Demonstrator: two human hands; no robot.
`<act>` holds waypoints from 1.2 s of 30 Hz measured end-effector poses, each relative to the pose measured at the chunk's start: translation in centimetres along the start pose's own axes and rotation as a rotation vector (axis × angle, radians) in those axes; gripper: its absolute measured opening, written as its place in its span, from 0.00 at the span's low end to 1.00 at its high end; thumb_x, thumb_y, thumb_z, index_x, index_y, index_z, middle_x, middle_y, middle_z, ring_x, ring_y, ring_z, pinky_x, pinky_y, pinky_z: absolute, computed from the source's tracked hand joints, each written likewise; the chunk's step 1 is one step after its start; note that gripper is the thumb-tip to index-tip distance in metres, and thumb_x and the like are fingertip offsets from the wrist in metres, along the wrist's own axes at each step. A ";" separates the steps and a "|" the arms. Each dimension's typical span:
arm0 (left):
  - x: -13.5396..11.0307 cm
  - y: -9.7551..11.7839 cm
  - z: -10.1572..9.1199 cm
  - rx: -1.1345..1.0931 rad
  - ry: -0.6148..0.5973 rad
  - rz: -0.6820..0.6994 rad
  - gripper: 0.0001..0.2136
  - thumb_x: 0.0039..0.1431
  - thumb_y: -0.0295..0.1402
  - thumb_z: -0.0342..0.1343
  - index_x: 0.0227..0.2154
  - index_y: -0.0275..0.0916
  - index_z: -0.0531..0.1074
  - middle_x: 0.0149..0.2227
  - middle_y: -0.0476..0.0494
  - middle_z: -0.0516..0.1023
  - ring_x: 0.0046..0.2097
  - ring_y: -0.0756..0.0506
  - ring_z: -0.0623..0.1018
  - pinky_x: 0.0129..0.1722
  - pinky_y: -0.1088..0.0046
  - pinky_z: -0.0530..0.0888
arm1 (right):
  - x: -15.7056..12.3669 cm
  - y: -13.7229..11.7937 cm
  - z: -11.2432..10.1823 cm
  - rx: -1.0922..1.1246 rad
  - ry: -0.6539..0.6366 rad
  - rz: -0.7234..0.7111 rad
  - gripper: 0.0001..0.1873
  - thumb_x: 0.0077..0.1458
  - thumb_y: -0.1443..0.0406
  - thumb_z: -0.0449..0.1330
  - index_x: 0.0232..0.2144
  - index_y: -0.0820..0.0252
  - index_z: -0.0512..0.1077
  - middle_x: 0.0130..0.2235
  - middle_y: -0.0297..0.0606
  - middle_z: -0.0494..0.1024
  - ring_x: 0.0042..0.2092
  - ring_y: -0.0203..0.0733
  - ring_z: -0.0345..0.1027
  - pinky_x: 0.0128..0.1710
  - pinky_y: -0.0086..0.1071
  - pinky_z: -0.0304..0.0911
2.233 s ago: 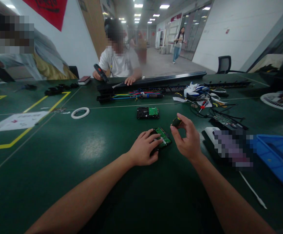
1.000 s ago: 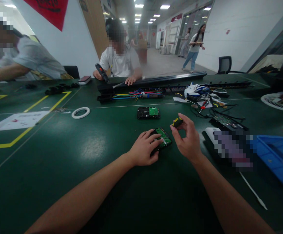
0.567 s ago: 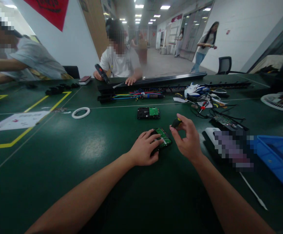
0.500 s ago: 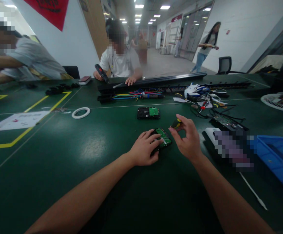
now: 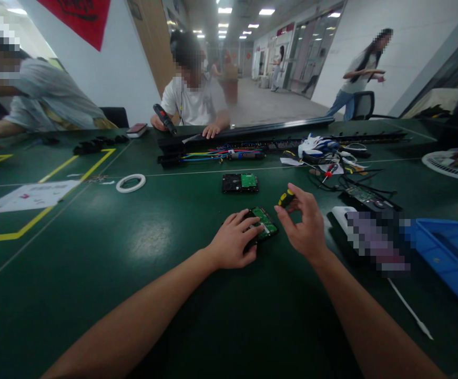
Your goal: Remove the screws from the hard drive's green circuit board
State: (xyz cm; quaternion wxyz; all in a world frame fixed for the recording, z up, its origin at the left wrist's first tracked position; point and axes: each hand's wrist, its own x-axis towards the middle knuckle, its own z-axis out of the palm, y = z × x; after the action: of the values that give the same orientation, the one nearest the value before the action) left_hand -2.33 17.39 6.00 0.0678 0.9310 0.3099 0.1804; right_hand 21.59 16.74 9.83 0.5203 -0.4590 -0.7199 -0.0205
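Note:
My left hand (image 5: 234, 239) lies over a black hard drive (image 5: 267, 223) with a green circuit board facing up. Its fingers reach across the board and the thumb is at the near side; part of the drive is hidden beneath them. Between the fingertips and thumb of my right hand (image 5: 303, 221) is a short screwdriver (image 5: 286, 198) with a yellow and black handle, just to the right of and above the drive. I cannot make out its tip. A second hard drive (image 5: 240, 183), black and green, rests flat a little farther off.
To the right lie a phone-like object (image 5: 370, 239), partly blurred out, and a blue tray (image 5: 449, 263). Farther back are gloves (image 5: 317, 146), cables and a long black strip (image 5: 284, 143) with wires. A white ring (image 5: 131, 183) lies left. Across the table, a person holds a power screwdriver (image 5: 164, 119).
The screwdriver in my right hand has turned, and more of its yellow handle shows. My left hand and both drives stay put. A person in the background has walked right.

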 end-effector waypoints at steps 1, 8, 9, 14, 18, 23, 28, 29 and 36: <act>0.0 0.0 0.0 -0.001 0.000 0.001 0.29 0.63 0.41 0.57 0.67 0.43 0.68 0.69 0.40 0.68 0.74 0.26 0.58 0.69 0.41 0.63 | 0.0 0.0 0.0 0.001 -0.008 0.004 0.35 0.64 0.64 0.64 0.69 0.41 0.62 0.53 0.41 0.76 0.45 0.47 0.76 0.44 0.46 0.80; 0.0 0.1 0.0 0.009 0.002 0.006 0.29 0.63 0.41 0.57 0.66 0.42 0.68 0.69 0.39 0.68 0.74 0.26 0.58 0.70 0.41 0.62 | -0.3 0.3 0.2 0.011 0.017 0.023 0.36 0.65 0.65 0.63 0.71 0.45 0.59 0.58 0.44 0.75 0.43 0.45 0.77 0.47 0.48 0.80; 0.0 0.1 0.0 0.011 0.001 0.006 0.29 0.63 0.41 0.57 0.66 0.42 0.68 0.69 0.39 0.68 0.74 0.26 0.58 0.70 0.40 0.62 | -0.2 0.4 0.2 -0.001 0.023 0.013 0.35 0.64 0.65 0.63 0.70 0.44 0.60 0.56 0.43 0.76 0.42 0.45 0.77 0.45 0.47 0.81; 0.0 0.0 0.1 0.014 0.004 0.003 0.29 0.63 0.41 0.57 0.66 0.42 0.68 0.69 0.40 0.68 0.74 0.25 0.57 0.70 0.41 0.61 | -0.2 0.2 0.1 -0.024 0.001 -0.014 0.35 0.64 0.64 0.64 0.70 0.45 0.61 0.53 0.43 0.77 0.44 0.47 0.78 0.43 0.45 0.81; -0.1 0.0 0.1 0.007 0.007 0.011 0.29 0.63 0.41 0.57 0.67 0.42 0.68 0.69 0.40 0.68 0.74 0.26 0.57 0.70 0.41 0.62 | -0.4 0.3 0.3 0.039 -0.009 0.033 0.35 0.66 0.66 0.60 0.72 0.44 0.57 0.61 0.44 0.74 0.48 0.48 0.79 0.50 0.48 0.80; 0.0 0.1 0.0 0.000 0.009 0.009 0.29 0.63 0.40 0.57 0.66 0.42 0.68 0.69 0.38 0.68 0.74 0.25 0.58 0.69 0.39 0.62 | -0.3 0.3 0.2 -0.006 0.023 0.007 0.34 0.65 0.65 0.63 0.69 0.43 0.61 0.58 0.42 0.76 0.41 0.43 0.78 0.44 0.44 0.81; 0.0 0.1 0.0 0.000 0.020 0.011 0.29 0.62 0.40 0.58 0.66 0.42 0.69 0.69 0.38 0.69 0.74 0.25 0.58 0.69 0.40 0.63 | -0.3 0.1 0.2 -0.025 0.013 -0.022 0.35 0.64 0.66 0.63 0.70 0.46 0.61 0.58 0.45 0.76 0.44 0.46 0.78 0.46 0.47 0.81; 0.0 0.0 0.0 0.001 0.021 0.011 0.29 0.62 0.40 0.58 0.66 0.42 0.69 0.69 0.38 0.69 0.74 0.25 0.58 0.69 0.40 0.63 | -0.3 0.2 0.2 -0.015 0.010 -0.016 0.35 0.65 0.66 0.63 0.70 0.46 0.60 0.59 0.46 0.76 0.45 0.47 0.79 0.48 0.49 0.81; 0.0 -0.1 0.1 0.003 0.014 0.011 0.29 0.63 0.41 0.57 0.66 0.42 0.69 0.69 0.39 0.68 0.74 0.26 0.58 0.69 0.40 0.62 | -0.3 0.1 0.2 -0.017 0.040 -0.016 0.34 0.63 0.66 0.65 0.68 0.45 0.62 0.58 0.43 0.76 0.43 0.45 0.79 0.45 0.46 0.81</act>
State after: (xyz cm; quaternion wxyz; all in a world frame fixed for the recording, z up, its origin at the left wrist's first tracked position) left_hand -2.32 17.43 5.88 0.0632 0.9316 0.3054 0.1868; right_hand 21.58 16.73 9.48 0.5305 -0.4571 -0.7127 -0.0400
